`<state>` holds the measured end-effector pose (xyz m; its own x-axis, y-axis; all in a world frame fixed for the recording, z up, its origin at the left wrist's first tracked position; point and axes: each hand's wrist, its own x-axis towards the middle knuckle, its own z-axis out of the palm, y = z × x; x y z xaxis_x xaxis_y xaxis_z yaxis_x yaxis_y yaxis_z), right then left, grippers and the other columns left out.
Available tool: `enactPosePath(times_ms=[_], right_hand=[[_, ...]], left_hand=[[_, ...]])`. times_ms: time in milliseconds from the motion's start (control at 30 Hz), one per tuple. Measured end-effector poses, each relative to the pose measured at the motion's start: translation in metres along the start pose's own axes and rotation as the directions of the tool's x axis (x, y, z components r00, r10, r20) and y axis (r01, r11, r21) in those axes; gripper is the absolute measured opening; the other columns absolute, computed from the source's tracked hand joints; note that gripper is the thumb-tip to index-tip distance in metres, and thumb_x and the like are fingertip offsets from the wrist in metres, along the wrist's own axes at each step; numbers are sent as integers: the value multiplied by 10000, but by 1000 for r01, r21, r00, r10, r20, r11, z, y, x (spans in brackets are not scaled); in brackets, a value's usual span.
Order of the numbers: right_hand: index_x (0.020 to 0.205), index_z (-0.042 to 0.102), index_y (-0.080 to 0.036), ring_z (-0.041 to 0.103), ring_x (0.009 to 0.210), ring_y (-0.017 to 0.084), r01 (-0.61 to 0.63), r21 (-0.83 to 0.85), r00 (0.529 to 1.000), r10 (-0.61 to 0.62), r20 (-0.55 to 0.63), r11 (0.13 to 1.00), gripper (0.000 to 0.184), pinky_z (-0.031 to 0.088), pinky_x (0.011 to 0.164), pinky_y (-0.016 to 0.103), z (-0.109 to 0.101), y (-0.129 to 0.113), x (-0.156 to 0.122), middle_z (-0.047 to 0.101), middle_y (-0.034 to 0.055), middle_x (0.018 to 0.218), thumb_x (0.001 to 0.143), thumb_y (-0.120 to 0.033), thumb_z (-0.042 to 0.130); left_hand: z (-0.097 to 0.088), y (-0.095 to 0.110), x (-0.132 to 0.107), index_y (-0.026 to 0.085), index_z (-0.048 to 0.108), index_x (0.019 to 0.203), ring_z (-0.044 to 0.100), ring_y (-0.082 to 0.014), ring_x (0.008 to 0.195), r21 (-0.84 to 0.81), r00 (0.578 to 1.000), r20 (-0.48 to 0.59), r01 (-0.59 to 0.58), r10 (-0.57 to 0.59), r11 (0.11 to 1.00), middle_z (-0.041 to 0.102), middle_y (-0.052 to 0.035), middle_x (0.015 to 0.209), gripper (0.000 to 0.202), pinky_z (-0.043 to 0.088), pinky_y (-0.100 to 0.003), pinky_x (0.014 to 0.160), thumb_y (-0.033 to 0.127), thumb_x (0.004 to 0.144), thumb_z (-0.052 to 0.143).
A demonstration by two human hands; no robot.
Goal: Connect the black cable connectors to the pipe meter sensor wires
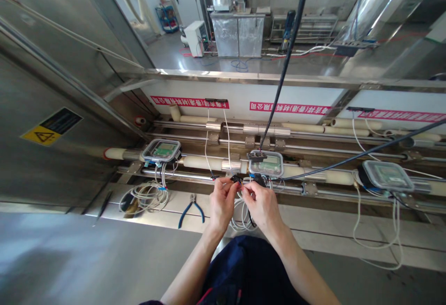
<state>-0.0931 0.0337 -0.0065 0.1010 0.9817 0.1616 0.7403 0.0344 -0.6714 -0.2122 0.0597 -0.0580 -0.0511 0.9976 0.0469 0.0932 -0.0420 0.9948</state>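
Observation:
In front of my body both hands meet over the metal rails. My left hand (223, 199) is closed, pinching at a small black connector (236, 179) with thin coloured wires. Close beside it, my right hand (259, 198) pinches thin wires (241, 185) coming from that spot; the fingers hide most of them. Just behind the right hand sits a clear-lidded box (272, 163) with a green board inside. A coil of pale cable (240, 219) hangs below the hands. Blue-handled pliers (191, 208) lie on the ledge left of my left hand.
Two more clear-lidded boxes stand along the rails, a left box (162, 150) and a right box (388, 175), with looped cables. A black cable (284, 68) runs down from above. A dark thin tool (103, 205) lies on the metal ledge (146, 220).

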Motion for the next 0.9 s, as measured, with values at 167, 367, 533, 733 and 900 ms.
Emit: enactPosePath(times_ms=[167, 367, 533, 733, 900], right_hand=[[798, 667, -163, 589, 555, 121, -21, 84, 1000, 22, -18, 996, 182, 363, 570, 217, -1, 0, 0, 690, 25, 703, 854, -237, 510], [806, 664, -181, 546, 506, 94, -42, 172, 999, 45, -16, 984, 203, 343, 511, 196, -5, 0, -1, 659, -3, 649, 863, -282, 496], [753, 650, -187, 536, 502, 91, -2, 92, 1000, 2, 0, 996, 214, 340, 513, 196, -9, 1, 0, 643, -9, 631, 856, -250, 473], [696, 640, -199, 570, 551, 103, 13, -2, 999, -13, 52, 1000, 199, 365, 573, 196, -10, 1, 4, 654, -5, 639, 824, -201, 488], [686, 631, -200, 574, 546, 108, -13, -61, 999, 16, 41, 998, 182, 343, 562, 208, -9, 1, 6, 654, -9, 627, 817, -197, 505]], left_hand=[[4, 1, 1, 206, 419, 976, 624, -144, 715, -152, 998, 46, -28, 35, 988, 645, 0, 762, 253, 465, -222, 664, 337, 833, 582], [9, 10, 2, 197, 392, 972, 644, -151, 802, -344, 994, 108, 66, -30, 937, 663, -42, 874, 348, 498, -238, 749, 277, 758, 654], [12, 11, 1, 190, 392, 947, 655, -182, 832, -403, 989, 117, 135, -96, 905, 677, -63, 877, 385, 504, -278, 777, 304, 724, 685], [12, 9, 1, 195, 390, 942, 657, -199, 847, -402, 991, 74, 132, -111, 906, 681, -60, 860, 409, 509, -300, 783, 348, 715, 695], [12, 9, 2, 200, 395, 897, 661, -193, 821, -393, 993, 58, 120, -105, 912, 682, -46, 830, 369, 512, -269, 724, 342, 715, 683]])
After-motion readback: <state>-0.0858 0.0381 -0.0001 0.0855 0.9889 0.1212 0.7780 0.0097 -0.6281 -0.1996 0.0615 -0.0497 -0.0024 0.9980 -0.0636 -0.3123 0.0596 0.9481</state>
